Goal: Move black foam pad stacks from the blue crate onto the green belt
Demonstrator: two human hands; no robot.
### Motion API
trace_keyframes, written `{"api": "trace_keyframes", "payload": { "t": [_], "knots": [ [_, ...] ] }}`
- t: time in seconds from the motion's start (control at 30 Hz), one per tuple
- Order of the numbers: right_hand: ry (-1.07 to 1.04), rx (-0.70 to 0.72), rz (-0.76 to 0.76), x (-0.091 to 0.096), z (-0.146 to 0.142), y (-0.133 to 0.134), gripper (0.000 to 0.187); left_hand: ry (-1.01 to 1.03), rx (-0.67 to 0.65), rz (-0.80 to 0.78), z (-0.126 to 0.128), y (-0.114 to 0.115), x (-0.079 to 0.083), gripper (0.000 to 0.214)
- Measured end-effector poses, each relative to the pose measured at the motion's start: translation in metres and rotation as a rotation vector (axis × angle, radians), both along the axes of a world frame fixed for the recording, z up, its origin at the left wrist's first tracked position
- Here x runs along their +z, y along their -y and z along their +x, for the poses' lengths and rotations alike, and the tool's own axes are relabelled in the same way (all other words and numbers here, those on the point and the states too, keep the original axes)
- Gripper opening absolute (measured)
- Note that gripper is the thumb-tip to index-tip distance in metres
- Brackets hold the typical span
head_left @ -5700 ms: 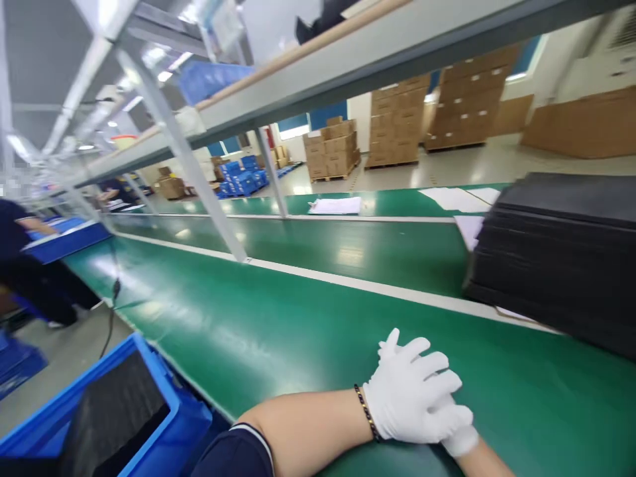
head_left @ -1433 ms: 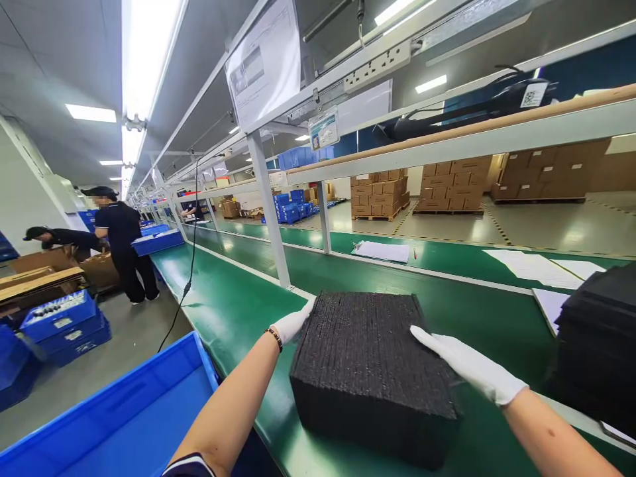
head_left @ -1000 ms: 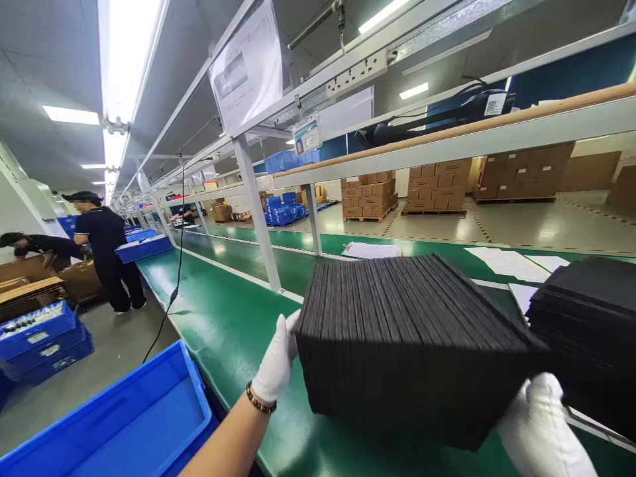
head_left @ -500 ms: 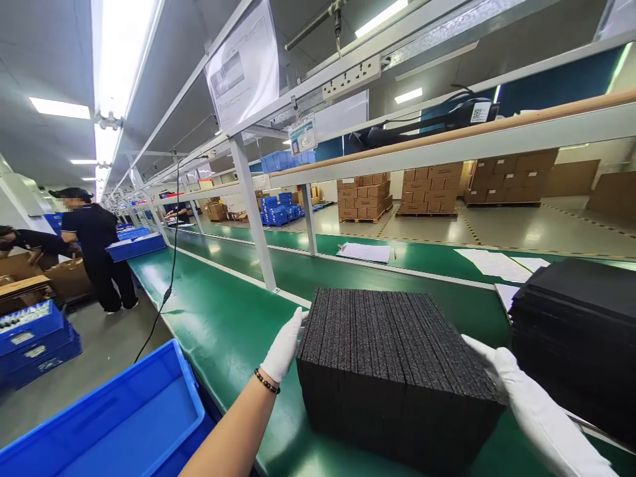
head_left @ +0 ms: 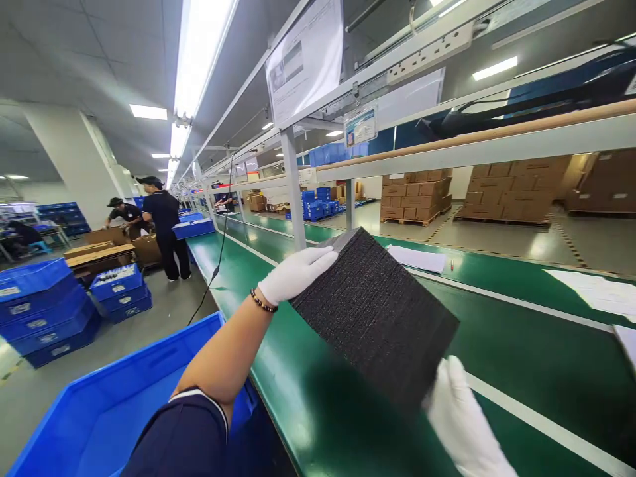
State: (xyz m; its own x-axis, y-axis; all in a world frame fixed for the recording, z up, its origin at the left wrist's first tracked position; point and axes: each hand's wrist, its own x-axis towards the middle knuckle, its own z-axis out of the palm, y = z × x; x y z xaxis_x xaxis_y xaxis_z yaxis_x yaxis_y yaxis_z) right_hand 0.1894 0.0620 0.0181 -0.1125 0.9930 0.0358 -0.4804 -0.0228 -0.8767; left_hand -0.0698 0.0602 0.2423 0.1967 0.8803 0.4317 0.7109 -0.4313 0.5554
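A thick stack of black foam sheets [head_left: 377, 318] is gripped between my two white-gloved hands, tilted above the green bench [head_left: 298, 397]. My left hand [head_left: 301, 271] presses on its upper left end, fingers stretched along the edge. At the lower right end, my right hand [head_left: 454, 404] clasps the stack, with part of its fingers hidden behind the foam. A beaded bracelet [head_left: 263, 301] circles my left wrist. To the left of the bench stands a blue bin [head_left: 124, 371], whose visible floor is bare.
Papers [head_left: 417, 258] lie on the far strip of the bench. A post [head_left: 293, 189] and a shelf rail [head_left: 447, 149] rise over it, and a black cable [head_left: 222, 245] hangs down. Blue crates [head_left: 44, 311] stack at left. People [head_left: 161, 218] stand farther back.
The foam stack has been lifted off the bench, tilted and turned, with both hands still on it. My view has swung left, so the second black stack has left the picture.
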Motion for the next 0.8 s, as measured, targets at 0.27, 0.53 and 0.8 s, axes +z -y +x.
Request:
{"api": "trace_keyframes", "payload": {
  "t": [0.27, 0.53, 0.8],
  "knots": [
    [-0.433, 0.246, -0.353, -0.025, -0.148, -0.045, 0.028, -0.576, 0.191, 0.006, -0.024, -0.017, 0.004, 0.062],
    [-0.486, 0.278, -0.456, -0.040, -0.237, -0.103, 0.027, -0.565, 0.285, -0.124, -0.088, -0.084, -0.020, 0.065],
    [-0.417, 0.247, -0.494, -0.056, -0.253, -0.157, 0.026, -0.514, 0.299, -0.209, -0.128, -0.146, -0.063, 0.070]
  ]
}}
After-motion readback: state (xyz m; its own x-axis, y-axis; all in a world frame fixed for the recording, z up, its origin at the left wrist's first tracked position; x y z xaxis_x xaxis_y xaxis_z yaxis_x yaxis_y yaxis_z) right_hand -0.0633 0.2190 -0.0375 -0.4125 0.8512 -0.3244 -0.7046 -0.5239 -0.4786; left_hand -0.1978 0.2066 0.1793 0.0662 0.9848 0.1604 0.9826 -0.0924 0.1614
